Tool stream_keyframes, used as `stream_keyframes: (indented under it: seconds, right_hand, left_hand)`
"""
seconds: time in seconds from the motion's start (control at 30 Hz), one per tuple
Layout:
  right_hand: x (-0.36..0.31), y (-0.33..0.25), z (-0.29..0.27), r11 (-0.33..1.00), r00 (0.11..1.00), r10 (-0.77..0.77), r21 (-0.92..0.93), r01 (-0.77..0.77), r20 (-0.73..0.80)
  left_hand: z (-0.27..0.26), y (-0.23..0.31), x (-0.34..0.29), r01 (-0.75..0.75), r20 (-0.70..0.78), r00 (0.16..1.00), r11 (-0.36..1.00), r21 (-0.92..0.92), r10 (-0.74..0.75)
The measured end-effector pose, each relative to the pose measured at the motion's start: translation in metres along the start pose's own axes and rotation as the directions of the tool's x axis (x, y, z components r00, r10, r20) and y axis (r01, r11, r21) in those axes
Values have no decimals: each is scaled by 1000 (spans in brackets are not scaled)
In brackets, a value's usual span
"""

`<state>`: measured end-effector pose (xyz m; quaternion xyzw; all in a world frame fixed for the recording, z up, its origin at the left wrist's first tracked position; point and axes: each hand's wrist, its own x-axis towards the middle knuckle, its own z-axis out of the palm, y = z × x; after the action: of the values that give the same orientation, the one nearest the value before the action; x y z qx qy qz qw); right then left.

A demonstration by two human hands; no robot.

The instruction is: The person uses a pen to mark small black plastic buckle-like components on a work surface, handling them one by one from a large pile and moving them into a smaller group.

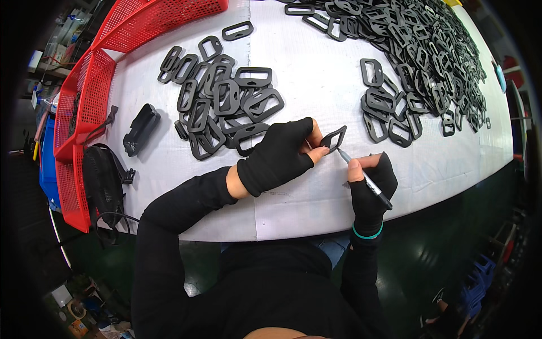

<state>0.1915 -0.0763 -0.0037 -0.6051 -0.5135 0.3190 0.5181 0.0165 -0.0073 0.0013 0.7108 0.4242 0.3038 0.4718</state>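
Black frame (pixel 333 134) is pinched in our left hand (pixel 285 152), apparently for steadiness, while our right hand (pixel 379 178) grips a marker (pixel 373 187), tip close beside it.

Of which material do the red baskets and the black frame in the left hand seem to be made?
Red baskets: probably semi-gloss moulded plastic, given regular perforations and even colour.
Black frame in the left hand: likely matte plastic, uniformly dark with little shine; possibly coated metal.

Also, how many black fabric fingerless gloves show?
2: one glove on the left hand, holding a black plastic frame; another on the right hand, holding a silver-and-black marker pen. Others may be hidden.
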Motion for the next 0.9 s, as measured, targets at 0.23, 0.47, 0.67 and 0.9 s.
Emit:
stream_keyframes:
  seconds: [0.23,0.47,0.67,0.9]
  right_hand:
    - [-1,1,-1,998,998,-53,-21,52,-22]
    - [-4,5,0,999,999,-39,20,39,-10]
    - [-3,1,2,996,997,-82,-40,82,-2]
    - [-2,2,2,986,991,-130,-103,130,7]
  left_hand:
    - [4,0,-4,-32,-17,999,999,3,32]
    - [13,-3,-12,-195,2,980,962,190,198]
    - [13,-1,-17,-310,104,950,869,387,293]
    - [13,-3,-17,-380,127,924,833,402,360]
